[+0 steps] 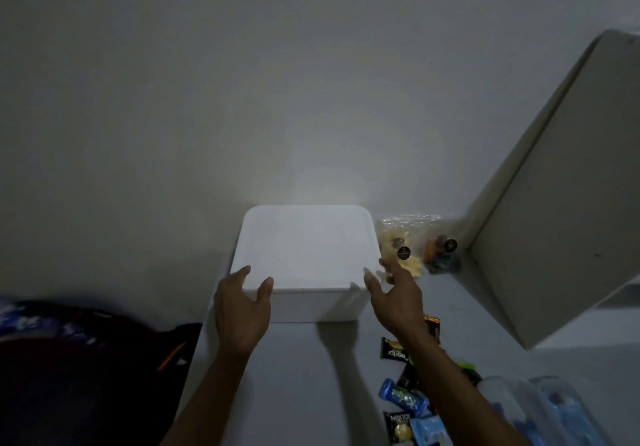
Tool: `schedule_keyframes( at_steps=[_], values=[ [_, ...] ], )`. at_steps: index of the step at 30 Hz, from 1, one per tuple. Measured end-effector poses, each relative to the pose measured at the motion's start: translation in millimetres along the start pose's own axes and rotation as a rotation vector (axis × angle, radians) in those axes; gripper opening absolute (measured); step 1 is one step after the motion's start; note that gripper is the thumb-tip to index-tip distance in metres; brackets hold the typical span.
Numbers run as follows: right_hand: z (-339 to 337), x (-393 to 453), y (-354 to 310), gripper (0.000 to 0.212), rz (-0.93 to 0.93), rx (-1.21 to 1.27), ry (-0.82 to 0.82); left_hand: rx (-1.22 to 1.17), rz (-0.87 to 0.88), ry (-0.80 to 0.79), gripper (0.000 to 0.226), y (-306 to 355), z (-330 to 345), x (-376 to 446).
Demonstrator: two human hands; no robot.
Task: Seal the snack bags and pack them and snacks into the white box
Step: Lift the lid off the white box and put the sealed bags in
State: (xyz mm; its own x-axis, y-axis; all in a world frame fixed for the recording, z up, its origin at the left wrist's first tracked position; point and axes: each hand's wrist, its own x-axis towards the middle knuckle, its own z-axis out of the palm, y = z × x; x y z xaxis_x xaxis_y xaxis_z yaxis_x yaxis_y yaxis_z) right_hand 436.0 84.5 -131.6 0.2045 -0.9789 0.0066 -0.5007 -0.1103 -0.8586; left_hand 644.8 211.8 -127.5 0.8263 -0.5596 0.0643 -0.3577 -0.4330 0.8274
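The white box [306, 248] stands with its lid on at the far edge of the table, against the wall. My left hand [242, 310] holds the lid's near left corner, thumb on top. Just off the lid's near right corner is my right hand [394, 298], its fingers spread and holding nothing. Two clear snack bags sit right of the box: one with pale snacks [401, 246] and one with orange and blue pieces [441, 251]. Several small wrapped snacks [405, 400] lie under my right forearm, near the table's front.
A grey panel [561, 203] leans up at the right, beside the bags. Clear plastic packs with blue contents [554, 414] lie at the bottom right. A dark bag with an orange stripe [104, 359] sits left of the table [294, 376].
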Motion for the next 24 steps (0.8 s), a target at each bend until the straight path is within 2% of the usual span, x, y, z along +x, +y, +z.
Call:
schedule_keyframes(
  at_steps=[3, 7, 10, 24],
  values=[
    [13.8, 28.5, -0.3, 0.061, 0.016, -0.017, 0.033, 0.059, -0.062, -0.020, 0.068, -10.8, 8.6, 30.5],
    [35.7, 59.4, 5.9, 0.067, 0.069, -0.011, 0.007, 0.044, -0.080, -0.083, 0.076, -20.7, 20.9, 66.7],
    [47.6, 66.6, 13.3, 0.067, 0.104, 0.035, 0.001, 0.057, -0.089, -0.117, 0.078, -24.8, 29.4, 83.2],
    [56.2, 71.0, 11.3, 0.060, 0.081, 0.063, 0.105, 0.064, -0.059, -0.027, 0.086, -29.9, 38.8, 94.8]
  ],
)
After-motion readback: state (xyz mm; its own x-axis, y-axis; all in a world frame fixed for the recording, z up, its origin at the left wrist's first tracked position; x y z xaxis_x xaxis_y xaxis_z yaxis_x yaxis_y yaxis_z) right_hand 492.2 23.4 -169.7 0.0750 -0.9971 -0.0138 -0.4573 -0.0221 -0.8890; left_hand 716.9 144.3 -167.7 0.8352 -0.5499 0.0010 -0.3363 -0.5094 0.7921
